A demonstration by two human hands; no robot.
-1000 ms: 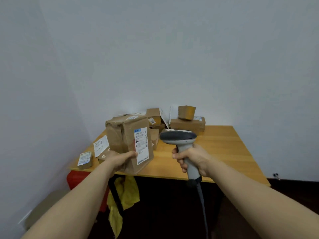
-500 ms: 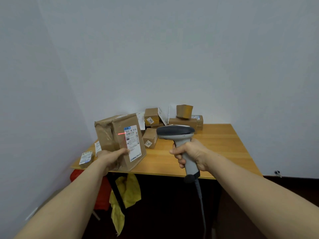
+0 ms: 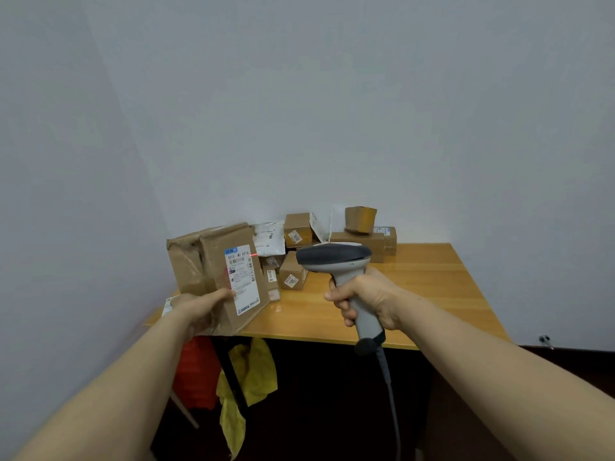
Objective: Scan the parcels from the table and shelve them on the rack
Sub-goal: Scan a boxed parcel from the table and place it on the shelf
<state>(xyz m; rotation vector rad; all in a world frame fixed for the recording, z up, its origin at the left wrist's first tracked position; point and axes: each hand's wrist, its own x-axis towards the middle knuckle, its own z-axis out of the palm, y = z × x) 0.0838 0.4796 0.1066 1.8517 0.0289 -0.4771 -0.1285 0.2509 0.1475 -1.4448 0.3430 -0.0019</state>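
Head view, centre-left of the frame: the left hand (image 3: pixel 196 306) is gripping a creased brown cardboard parcel (image 3: pixel 206 261) by its lower corner, thumb lying across the front face and the other fingers wrapped behind. The parcel is being held tilted, above the near left corner of the light wooden table (image 3: pixel 416 284). Its white printed shipping label (image 3: pixel 242 277) is facing the camera. A short red scan line (image 3: pixel 254 254) is showing at the label's upper right edge.

Centre of the frame: the right hand (image 3: pixel 366 297) is closing all its fingers round the handle of a grey handheld barcode scanner (image 3: pixel 334 256). The dark head is pointing left towards the parcel. The scanner's grey cable (image 3: pixel 389 387) is hanging down towards the lower edge of the frame.

Behind both, by the wall, a cluster of smaller brown cardboard boxes (image 3: pixel 293 276) is sitting on the table, some stacked.

Lower left, under the table: a yellow cloth (image 3: pixel 253 374) is hanging beside a red object (image 3: pixel 196 377).
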